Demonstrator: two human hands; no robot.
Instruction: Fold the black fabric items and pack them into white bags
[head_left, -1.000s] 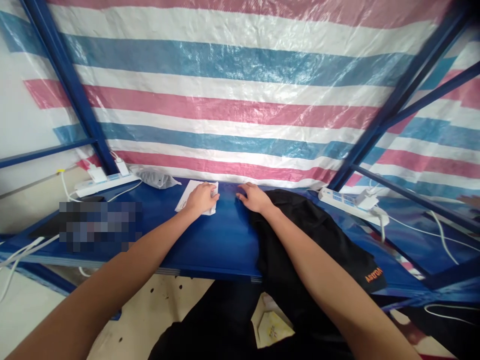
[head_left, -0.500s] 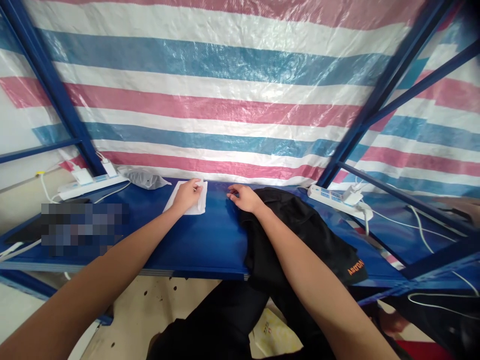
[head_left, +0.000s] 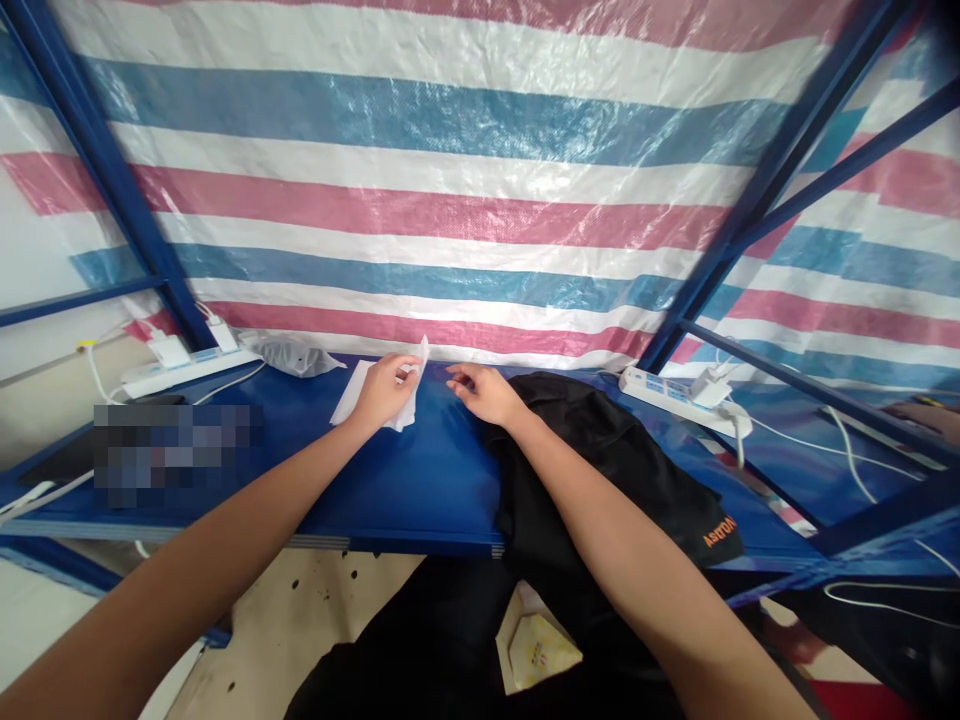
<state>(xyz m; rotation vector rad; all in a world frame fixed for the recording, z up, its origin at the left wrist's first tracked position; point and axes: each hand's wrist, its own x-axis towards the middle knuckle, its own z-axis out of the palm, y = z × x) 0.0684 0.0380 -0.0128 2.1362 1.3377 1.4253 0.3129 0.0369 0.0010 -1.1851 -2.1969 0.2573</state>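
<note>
My left hand (head_left: 388, 388) pinches a folded white sheet (head_left: 345, 400) that looks like paper or tissue, at the back of the blue table. One edge of the sheet stands up beyond my fingertips, while the rest lies flat under and left of the hand. Just right of it, my right hand (head_left: 484, 392) is held with its fingers apart and slightly curled, with nothing in it. A small gap separates its fingertips from the sheet. Black clothing (head_left: 600, 440) with orange lettering lies beneath my right wrist and forearm, hanging over the front edge.
A power strip (head_left: 187, 372) with plugs and a grey plastic bag (head_left: 296, 357) lie at back left. Another power strip (head_left: 682, 402) is at right, with loose cables. Blue frame posts flank the table (head_left: 397, 490). Striped sheeting (head_left: 465, 180) hangs behind. Below sits a yellow packet (head_left: 541, 650).
The sheet's right edge has been lifted upright by my left hand, which moved slightly right. My right hand shifted slightly left and stays apart from it.
</note>
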